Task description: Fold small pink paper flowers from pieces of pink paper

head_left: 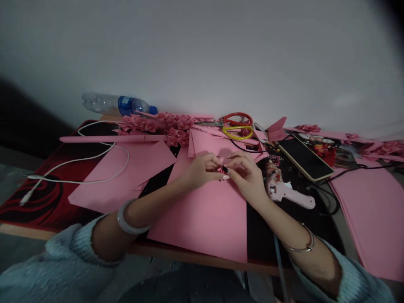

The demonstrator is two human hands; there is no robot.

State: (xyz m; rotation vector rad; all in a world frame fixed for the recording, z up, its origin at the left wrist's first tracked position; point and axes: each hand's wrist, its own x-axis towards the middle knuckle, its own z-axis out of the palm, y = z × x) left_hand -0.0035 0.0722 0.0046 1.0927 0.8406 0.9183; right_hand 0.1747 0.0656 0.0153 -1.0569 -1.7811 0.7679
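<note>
My left hand [202,170] and my right hand [249,176] meet over the desk, fingertips pinched together. Between them is a small piece of pink paper [223,160], mostly covered by the fingers, so its shape cannot be made out. Beneath both hands lies a large pink paper sheet [202,219]. A pale pink glue gun [290,194] rests on its side just right of my right hand. Behind the hands, scissors [238,126] with one red and one yellow handle lie on pink paper. Folded pink paper flowers [176,126] are heaped to their left.
A plastic bottle [107,103] lies along the wall at the back left. A white cable [72,162] loops over more pink paper [116,181] on the left. To the right are a phone [304,158], black cords and a pink paper stack [375,210]. The desk's front edge is close.
</note>
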